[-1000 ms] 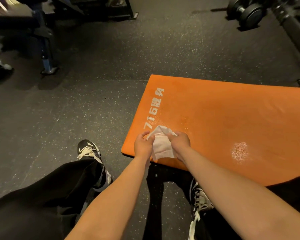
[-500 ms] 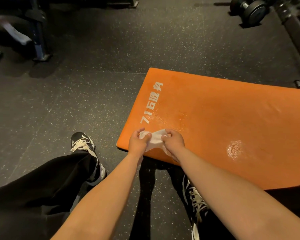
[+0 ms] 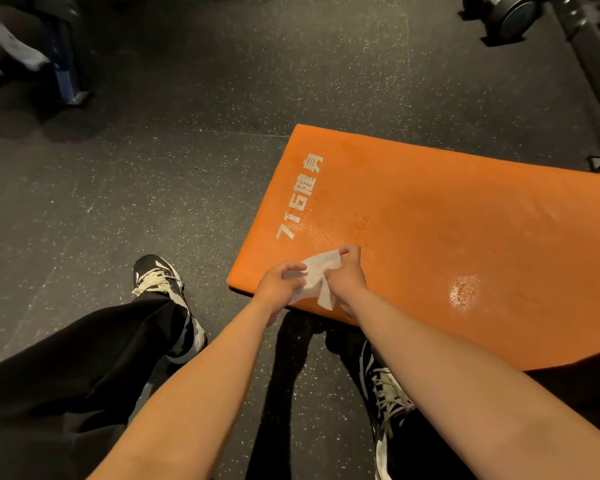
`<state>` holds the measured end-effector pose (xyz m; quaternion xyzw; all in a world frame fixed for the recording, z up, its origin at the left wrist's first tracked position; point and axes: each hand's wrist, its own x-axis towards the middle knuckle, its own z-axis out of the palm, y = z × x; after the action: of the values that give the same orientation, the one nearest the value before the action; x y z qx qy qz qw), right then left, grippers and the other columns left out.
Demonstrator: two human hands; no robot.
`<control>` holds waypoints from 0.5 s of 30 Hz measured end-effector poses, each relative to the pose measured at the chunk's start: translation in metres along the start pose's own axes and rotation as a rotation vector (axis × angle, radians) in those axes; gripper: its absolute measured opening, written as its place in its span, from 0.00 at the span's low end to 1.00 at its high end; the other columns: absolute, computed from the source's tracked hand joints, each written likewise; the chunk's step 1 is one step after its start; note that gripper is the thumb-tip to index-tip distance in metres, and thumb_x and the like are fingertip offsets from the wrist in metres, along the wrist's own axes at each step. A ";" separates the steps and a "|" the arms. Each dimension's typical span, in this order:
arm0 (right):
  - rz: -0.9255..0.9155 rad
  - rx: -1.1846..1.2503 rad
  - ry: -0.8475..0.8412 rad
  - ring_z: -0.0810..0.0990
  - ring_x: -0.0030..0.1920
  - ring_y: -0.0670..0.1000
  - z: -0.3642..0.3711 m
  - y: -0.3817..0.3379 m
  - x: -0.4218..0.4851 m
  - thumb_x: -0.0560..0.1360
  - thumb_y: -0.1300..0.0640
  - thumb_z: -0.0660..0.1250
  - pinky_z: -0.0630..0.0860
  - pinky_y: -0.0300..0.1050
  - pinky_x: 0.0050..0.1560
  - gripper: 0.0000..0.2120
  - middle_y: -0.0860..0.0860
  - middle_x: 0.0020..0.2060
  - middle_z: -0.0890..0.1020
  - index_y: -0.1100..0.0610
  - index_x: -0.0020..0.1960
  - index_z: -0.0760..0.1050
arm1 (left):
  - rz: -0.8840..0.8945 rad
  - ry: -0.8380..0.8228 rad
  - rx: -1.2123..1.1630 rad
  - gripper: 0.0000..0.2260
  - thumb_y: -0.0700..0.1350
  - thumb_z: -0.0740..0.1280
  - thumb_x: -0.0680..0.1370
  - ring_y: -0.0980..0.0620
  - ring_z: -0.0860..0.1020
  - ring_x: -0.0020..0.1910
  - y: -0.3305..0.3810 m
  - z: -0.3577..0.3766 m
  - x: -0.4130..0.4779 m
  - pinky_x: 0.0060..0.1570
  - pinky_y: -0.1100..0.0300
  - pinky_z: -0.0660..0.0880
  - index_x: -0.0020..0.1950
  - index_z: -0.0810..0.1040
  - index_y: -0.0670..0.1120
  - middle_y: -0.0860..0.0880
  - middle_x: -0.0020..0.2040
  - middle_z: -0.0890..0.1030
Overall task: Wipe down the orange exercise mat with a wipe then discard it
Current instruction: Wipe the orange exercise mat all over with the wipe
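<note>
The orange exercise mat (image 3: pixel 447 230) lies on the dark gym floor, with white lettering along its left end and a wet shiny patch (image 3: pixel 464 292) near its front edge. A crumpled white wipe (image 3: pixel 317 271) hangs just above the mat's near left corner. My right hand (image 3: pixel 347 277) pinches the wipe's upper right corner between thumb and fingers. My left hand (image 3: pixel 279 285) holds the wipe's lower left part, fingers curled around it. A loose flap of the wipe dangles between the two hands.
My legs in black trousers and black-and-white trainers (image 3: pixel 163 285) stand on the speckled rubber floor (image 3: pixel 174 174) beside the mat. Dumbbells (image 3: pixel 513 12) and a rack sit at the far right. A blue bench leg (image 3: pixel 66 77) stands at the far left.
Both hands have kept hold of the wipe and pulled it from a bunched shape into a stretched one. My right hand has risen slightly toward the lettering.
</note>
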<state>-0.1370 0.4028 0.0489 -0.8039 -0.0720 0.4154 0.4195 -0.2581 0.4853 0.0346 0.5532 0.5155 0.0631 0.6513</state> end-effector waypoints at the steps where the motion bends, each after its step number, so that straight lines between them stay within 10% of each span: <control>1: -0.007 -0.021 0.005 0.75 0.34 0.56 0.000 0.000 -0.001 0.78 0.68 0.58 0.67 0.44 0.28 0.17 0.55 0.40 0.76 0.49 0.58 0.61 | 0.006 0.035 0.013 0.09 0.37 0.68 0.79 0.53 0.79 0.51 -0.002 0.000 0.001 0.47 0.60 0.74 0.53 0.81 0.51 0.50 0.58 0.82; 6: -0.015 -0.033 0.016 0.67 0.33 0.52 0.001 0.003 0.000 0.79 0.67 0.59 0.62 0.44 0.30 0.14 0.53 0.38 0.69 0.52 0.58 0.60 | 0.014 0.172 -0.015 0.05 0.41 0.70 0.79 0.53 0.80 0.53 -0.013 -0.008 0.004 0.45 0.63 0.73 0.53 0.83 0.48 0.49 0.54 0.83; 11: 0.092 0.044 0.025 0.68 0.33 0.53 -0.002 0.002 -0.001 0.79 0.69 0.54 0.62 0.44 0.30 0.17 0.54 0.38 0.69 0.51 0.62 0.57 | -0.089 0.045 -0.181 0.22 0.33 0.56 0.76 0.45 0.73 0.65 -0.011 -0.010 0.003 0.68 0.47 0.69 0.62 0.82 0.48 0.45 0.64 0.77; 15: 0.112 0.116 -0.016 0.77 0.42 0.57 0.003 0.007 0.004 0.78 0.70 0.52 0.69 0.47 0.34 0.16 0.56 0.47 0.78 0.55 0.54 0.74 | -0.132 0.024 -0.296 0.25 0.28 0.52 0.75 0.43 0.75 0.64 -0.009 -0.007 0.001 0.67 0.44 0.72 0.62 0.80 0.45 0.40 0.62 0.78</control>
<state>-0.1381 0.4018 0.0406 -0.7777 -0.0062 0.4481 0.4409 -0.2668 0.4870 0.0277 0.4155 0.5434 0.1022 0.7222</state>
